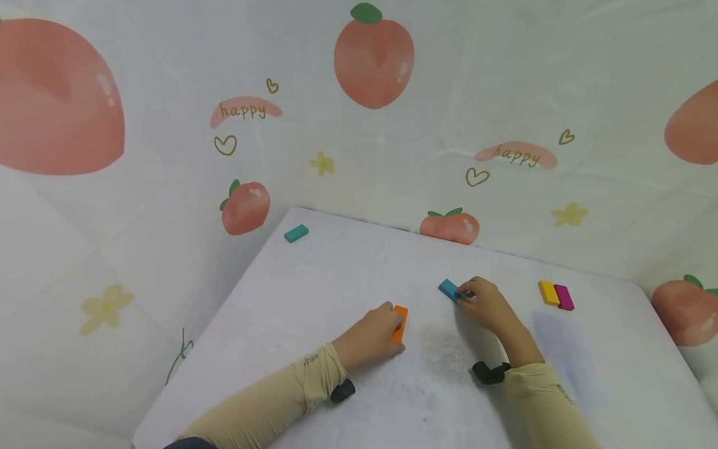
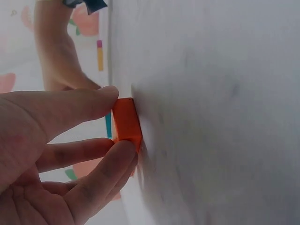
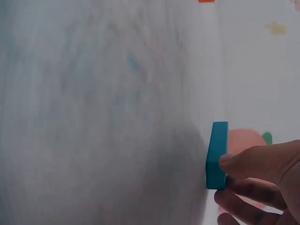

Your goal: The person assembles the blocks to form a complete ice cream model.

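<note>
So nearest the camera, lower middle of the frame, the left hand (image 1: 371,337) has the orange block (image 1: 402,315) pinched between thumb and fingers, its long axis running pretty much up and down the picture. A bit further out, just right of centre, the right hand (image 1: 487,305) is pinching the blue block (image 1: 449,290) by its lower-right end, and that one slants upper left to lower right. The part that matters imo: blue sits up and to the right of orange, with a gap between, and the two don't line up. Can't tell if either is lifted off the table (image 1: 336,268). Past that, the yellow block (image 1: 549,293) and magenta block (image 1: 564,297) lie side by side at right, nearer the right hand; the teal block (image 1: 296,233) is way off upper left, nearer the left.
</note>
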Demonstrator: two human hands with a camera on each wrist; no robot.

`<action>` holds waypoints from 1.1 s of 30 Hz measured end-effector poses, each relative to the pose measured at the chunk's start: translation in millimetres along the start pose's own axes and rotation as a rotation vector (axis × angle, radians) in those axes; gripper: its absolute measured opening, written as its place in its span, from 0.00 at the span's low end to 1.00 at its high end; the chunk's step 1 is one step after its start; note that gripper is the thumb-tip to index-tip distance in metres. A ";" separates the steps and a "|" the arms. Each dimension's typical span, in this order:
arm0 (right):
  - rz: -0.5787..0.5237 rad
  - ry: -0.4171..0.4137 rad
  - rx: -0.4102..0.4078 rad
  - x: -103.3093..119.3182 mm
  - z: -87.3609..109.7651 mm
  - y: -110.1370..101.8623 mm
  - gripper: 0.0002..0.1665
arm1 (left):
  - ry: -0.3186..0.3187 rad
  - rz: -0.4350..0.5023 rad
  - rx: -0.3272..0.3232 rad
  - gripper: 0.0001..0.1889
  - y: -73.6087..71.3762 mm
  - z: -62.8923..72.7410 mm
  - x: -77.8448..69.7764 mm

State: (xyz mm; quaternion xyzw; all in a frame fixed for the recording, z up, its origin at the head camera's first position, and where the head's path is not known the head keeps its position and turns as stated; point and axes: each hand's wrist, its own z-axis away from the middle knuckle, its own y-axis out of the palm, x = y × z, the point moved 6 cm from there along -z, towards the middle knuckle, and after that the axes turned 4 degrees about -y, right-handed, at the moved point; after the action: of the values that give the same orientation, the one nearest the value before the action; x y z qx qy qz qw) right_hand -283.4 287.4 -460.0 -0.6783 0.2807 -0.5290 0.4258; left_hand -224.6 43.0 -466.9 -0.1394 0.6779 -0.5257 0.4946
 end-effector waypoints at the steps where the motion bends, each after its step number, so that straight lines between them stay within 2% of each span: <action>1: -0.005 -0.013 -0.002 2.4 -0.5 1.3 0.11 | -0.001 0.002 0.003 0.12 1.1 0.4 -1.4; 7: -0.030 -0.062 -0.004 17.9 -3.4 9.6 0.09 | 0.010 0.005 0.014 0.12 4.6 4.0 -9.6; 19: -0.018 -0.074 0.080 35.6 -6.5 25.2 0.09 | 0.034 -0.026 0.031 0.13 7.4 11.3 -20.6; 25: -0.008 -0.072 0.091 42.3 -7.6 28.0 0.09 | 0.057 -0.046 -0.011 0.15 2.3 12.1 -18.6; 29: -0.008 -0.064 0.103 43.7 -7.7 29.5 0.09 | 0.078 -0.064 -0.037 0.14 -9.9 0.0 -13.8; 33: -0.021 -0.066 0.097 44.3 -7.8 30.2 0.08 | 0.105 -0.085 -0.026 0.17 -21.4 -28.3 -8.7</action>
State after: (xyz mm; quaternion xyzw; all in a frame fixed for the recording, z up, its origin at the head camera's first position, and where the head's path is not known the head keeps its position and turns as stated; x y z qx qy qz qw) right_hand -276.3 233.8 -464.6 -0.6768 0.2336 -0.5238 0.4614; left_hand -250.8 56.7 -445.4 -0.1467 0.7030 -0.5442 0.4337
